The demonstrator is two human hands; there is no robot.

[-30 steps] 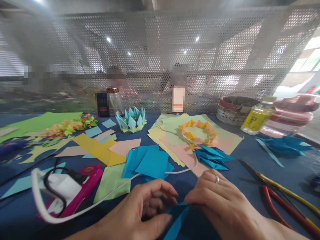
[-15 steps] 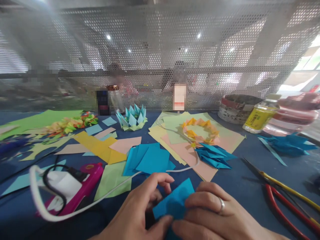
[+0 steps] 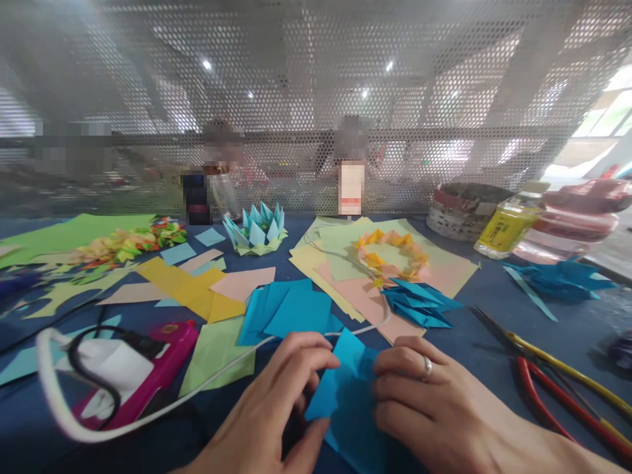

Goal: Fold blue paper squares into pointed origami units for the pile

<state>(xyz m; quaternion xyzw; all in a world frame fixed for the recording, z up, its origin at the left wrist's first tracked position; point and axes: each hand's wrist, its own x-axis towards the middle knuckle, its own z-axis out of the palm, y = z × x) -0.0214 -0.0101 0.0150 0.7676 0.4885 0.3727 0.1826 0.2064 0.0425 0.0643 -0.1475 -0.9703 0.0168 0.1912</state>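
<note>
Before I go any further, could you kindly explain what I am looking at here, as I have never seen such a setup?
There is no machine: these are a person's bare hands, seen from a camera worn on the head that looks forward and down. The left hand and the right hand, which wears a ring, have a blue sheet between them. Fingers of both meet its sides; how firmly they grip is partly hidden.

On the dark-blue surface beyond lie a stack of blue paper, an orange-and-peach paper ring, a spiky light-blue paper crown and a magenta power strip. A bottle with a yellow label stands at the right, tilted in this view.
</note>
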